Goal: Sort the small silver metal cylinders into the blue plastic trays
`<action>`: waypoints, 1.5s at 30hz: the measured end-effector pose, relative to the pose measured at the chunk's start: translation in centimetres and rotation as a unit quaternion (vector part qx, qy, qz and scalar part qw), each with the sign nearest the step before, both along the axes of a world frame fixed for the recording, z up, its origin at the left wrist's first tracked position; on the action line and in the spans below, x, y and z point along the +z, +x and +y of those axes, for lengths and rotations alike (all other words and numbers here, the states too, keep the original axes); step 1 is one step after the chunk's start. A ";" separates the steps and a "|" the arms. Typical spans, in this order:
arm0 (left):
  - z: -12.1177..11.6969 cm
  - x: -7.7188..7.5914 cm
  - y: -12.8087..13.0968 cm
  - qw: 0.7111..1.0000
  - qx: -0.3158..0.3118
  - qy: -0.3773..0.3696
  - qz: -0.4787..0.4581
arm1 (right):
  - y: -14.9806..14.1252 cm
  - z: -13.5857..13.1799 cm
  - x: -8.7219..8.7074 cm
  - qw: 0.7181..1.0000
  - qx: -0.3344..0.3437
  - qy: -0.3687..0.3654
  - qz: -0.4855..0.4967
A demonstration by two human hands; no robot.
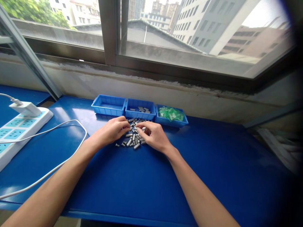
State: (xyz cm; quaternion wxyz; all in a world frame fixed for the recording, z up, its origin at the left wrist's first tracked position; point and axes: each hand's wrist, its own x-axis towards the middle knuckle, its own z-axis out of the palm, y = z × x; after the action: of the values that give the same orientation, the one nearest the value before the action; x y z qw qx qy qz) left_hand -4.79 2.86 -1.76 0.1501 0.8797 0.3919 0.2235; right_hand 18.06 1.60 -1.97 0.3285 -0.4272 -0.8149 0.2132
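A loose pile of small metal parts (pixel 133 137), hex standoffs and short screws, lies on the blue table. At the pile's left side is my left hand (pixel 115 129), its thumb and fingers closed together at the tips; whatever they hold is too small to make out. My right hand (pixel 155 135) reaches over the right side of the pile, thumb and forefinger curled into a pinch. A small metal piece shows by those fingertips, but I cannot tell whether it is gripped. Both hands partly cover the pile.
Behind the pile stand three blue bins in a row: the left bin (pixel 109 110), the middle bin (pixel 139 117) with several metal pieces, and the right bin (pixel 174 122) holding green plastic packets (pixel 170 113). A white power strip (pixel 44 117) and looping cable (pixel 55 171) lie left.
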 end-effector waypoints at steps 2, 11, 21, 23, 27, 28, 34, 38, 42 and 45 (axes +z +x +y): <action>-0.3 0.4 0.0 1.000 -0.006 -0.001 0.001 | 0.0 0.0 0.0 1.000 0.001 -0.002 0.000; -1.3 1.7 0.2 0.998 -0.052 -0.046 0.008 | 0.1 0.0 0.0 1.000 0.000 -0.001 -0.005; -1.1 2.5 -0.3 0.996 -0.056 -0.066 -0.003 | 0.1 0.0 -0.1 1.000 0.002 -0.004 -0.005; -1.1 2.5 -0.4 0.996 -0.064 -0.064 0.001 | 0.1 0.0 -0.1 1.000 0.001 -0.003 -0.004; -0.9 1.8 -0.3 0.996 -0.068 -0.052 -0.005 | 0.1 0.0 0.0 1.000 0.000 -0.004 -0.004; -0.8 1.5 -0.3 0.997 -0.068 -0.048 -0.005 | 0.1 0.0 0.0 1.000 0.000 -0.004 -0.004; -0.5 0.4 0.2 0.999 -0.029 -0.007 0.011 | 0.0 0.0 0.0 1.000 0.001 -0.008 -0.002; -0.5 0.5 0.2 1.000 -0.002 0.024 -0.020 | 0.0 0.0 0.1 1.000 -0.006 -0.006 0.014; -0.8 1.4 0.3 0.995 0.016 0.039 -0.093 | -0.2 -0.1 0.3 0.996 -0.007 -0.055 0.067; -1.3 2.0 0.7 0.990 0.024 0.055 -0.129 | -0.3 -0.1 0.4 0.975 0.005 -0.148 0.166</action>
State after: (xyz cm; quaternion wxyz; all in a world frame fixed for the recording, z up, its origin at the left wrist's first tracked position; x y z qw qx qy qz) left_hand -4.11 1.60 0.23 0.1451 0.8405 0.3776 0.3605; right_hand 17.76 1.52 -1.53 0.3916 -0.4260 -0.7105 0.4005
